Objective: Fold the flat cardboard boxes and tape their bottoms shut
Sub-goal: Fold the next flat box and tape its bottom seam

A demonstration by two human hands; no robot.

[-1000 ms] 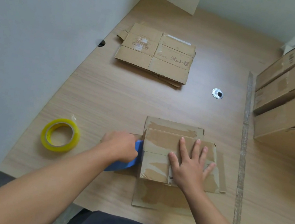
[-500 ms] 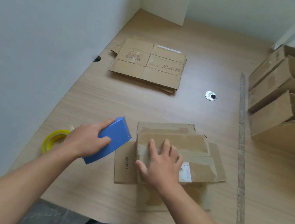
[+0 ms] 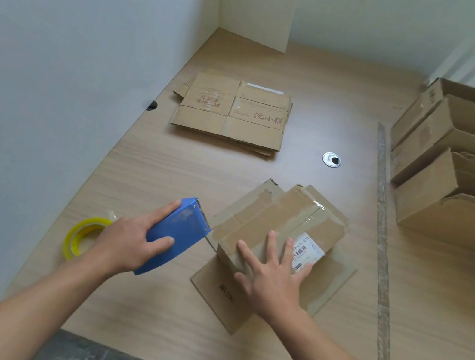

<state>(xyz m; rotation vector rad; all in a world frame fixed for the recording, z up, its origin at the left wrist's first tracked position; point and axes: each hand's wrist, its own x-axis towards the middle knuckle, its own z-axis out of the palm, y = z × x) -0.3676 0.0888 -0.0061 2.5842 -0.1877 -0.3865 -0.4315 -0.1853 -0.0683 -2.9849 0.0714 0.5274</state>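
Pale wooden table [image 3: 167,174] (white partitions [image 3: 59,69] alongside); left hand [image 3: 130,240] grips blue dispenser [image 3: 179,233].

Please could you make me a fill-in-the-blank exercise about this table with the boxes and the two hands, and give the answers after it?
1. The left hand grips a ____ dispenser.
2. The tape roll beside that hand is ____.
3. The right hand rests on a box with a ____ label.
4. The open boxes stand on the table's ____ side.
Missing words: blue; yellow; white; right.
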